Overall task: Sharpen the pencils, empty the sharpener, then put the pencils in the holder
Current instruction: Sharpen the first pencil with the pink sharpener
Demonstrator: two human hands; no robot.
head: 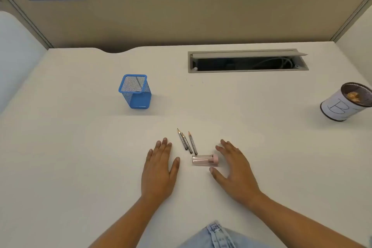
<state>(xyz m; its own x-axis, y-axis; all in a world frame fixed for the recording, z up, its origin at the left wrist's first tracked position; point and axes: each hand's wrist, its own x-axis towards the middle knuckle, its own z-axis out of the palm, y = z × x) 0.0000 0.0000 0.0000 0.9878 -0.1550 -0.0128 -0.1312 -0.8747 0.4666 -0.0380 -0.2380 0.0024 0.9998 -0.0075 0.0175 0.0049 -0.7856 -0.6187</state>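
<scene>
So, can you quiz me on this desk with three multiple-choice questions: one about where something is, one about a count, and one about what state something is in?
1. Where is the pink sharpener?
A. On the desk, between the left hand and right hand.
B. Lifted in the air.
C. On the person's lap.

2. How many pencils lie on the desk?
A. One.
B. Three.
C. Six.

3. How are the hands?
A. Both clenched in fists.
B. Both open, holding nothing.
C. Each gripping a pencil.

Answers: 1 A, it lies on its side by the pencils' blunt ends; 2 B, three lie side by side, tips pointing away; 3 B, the fingers are stretched out with nothing in them.
</scene>
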